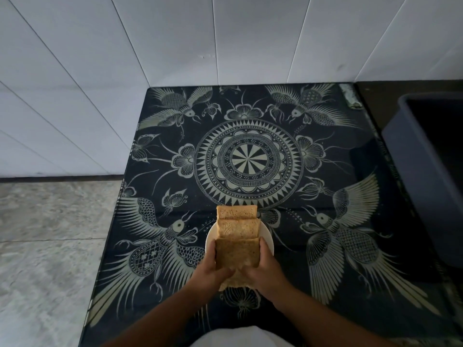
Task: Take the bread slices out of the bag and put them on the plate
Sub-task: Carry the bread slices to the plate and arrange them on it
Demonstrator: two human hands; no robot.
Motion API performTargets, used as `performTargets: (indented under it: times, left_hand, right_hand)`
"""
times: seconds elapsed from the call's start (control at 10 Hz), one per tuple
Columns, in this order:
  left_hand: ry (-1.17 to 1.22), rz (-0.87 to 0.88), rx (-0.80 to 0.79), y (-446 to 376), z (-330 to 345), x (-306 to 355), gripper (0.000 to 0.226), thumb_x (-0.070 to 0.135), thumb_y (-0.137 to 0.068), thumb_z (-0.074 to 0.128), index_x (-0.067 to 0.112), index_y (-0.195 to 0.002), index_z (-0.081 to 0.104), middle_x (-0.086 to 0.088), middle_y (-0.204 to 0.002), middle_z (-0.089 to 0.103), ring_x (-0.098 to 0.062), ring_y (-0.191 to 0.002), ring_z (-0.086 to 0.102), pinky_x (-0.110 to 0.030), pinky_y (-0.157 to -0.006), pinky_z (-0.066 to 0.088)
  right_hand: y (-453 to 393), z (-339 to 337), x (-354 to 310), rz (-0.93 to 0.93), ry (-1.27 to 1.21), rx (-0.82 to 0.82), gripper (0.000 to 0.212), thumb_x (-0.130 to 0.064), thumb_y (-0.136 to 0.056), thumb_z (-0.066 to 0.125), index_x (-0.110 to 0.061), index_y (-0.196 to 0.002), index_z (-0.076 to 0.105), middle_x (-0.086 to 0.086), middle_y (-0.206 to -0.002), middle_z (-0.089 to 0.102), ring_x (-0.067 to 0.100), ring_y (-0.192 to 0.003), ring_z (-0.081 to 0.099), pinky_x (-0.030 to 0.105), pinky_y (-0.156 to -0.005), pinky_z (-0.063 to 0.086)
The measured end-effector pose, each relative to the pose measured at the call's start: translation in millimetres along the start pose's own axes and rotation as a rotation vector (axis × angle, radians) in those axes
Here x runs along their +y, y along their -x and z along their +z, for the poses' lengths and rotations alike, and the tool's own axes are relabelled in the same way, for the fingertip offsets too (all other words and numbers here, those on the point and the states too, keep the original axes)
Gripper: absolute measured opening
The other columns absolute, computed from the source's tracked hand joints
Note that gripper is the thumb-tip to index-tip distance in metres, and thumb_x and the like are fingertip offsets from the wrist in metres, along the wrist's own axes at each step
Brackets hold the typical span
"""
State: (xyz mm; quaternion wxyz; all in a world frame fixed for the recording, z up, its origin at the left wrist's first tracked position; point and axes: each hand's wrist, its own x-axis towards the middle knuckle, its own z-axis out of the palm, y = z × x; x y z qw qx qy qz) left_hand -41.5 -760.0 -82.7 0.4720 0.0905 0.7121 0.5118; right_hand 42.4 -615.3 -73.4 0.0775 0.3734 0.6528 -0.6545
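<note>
A white plate [267, 237] sits near the front of the dark patterned table. Several brown bread slices lie overlapped on it; the farthest slice [236, 212] sticks out past the plate's far rim, and a middle slice [238, 229] lies behind the near one. My left hand [210, 269] and my right hand [266, 267] hold the nearest slice [237, 252] by its left and right edges over the plate's near side. Another piece of bread or wrapper [234, 281] shows between my wrists; I cannot tell which. No bag is clearly visible.
The table carries a dark cloth [248, 159] with a pale mandala and bird pattern. A dark grey bin [426, 171] stands at the right edge. White tiled walls rise behind and to the left. Grey stone floor [50, 246] lies left of the table.
</note>
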Motion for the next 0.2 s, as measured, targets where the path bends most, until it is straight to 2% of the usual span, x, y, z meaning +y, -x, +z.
performTargets:
  times: [0.1,0.2]
  left_hand:
    - [-0.083,-0.004,-0.046,2.4,-2.8,1.8,0.068,-0.001,-0.091,0.059,0.044,-0.129,0.024,0.015,-0.121,0.050,0.005,-0.101,0.062,-0.012,-0.073,0.053]
    - [-0.249,0.047,0.031,8.9,-6.4,10.4,0.083,0.015,-0.089,0.065,0.022,-0.151,0.009,0.006,-0.143,0.037,-0.011,-0.129,0.046,-0.035,-0.104,0.046]
  right_hand:
    - [0.4,-1.9,-0.6,0.000,0.076,-0.011,0.094,-0.019,-0.076,0.083,-0.023,-0.151,0.026,0.004,-0.134,0.056,0.021,-0.121,0.057,0.046,-0.099,0.053]
    - [1.5,-8.9,-3.0,-0.066,0.276,0.062,0.099,-0.027,-0.075,0.080,-0.024,-0.153,0.020,0.008,-0.143,0.047,0.026,-0.131,0.047,0.049,-0.104,0.048]
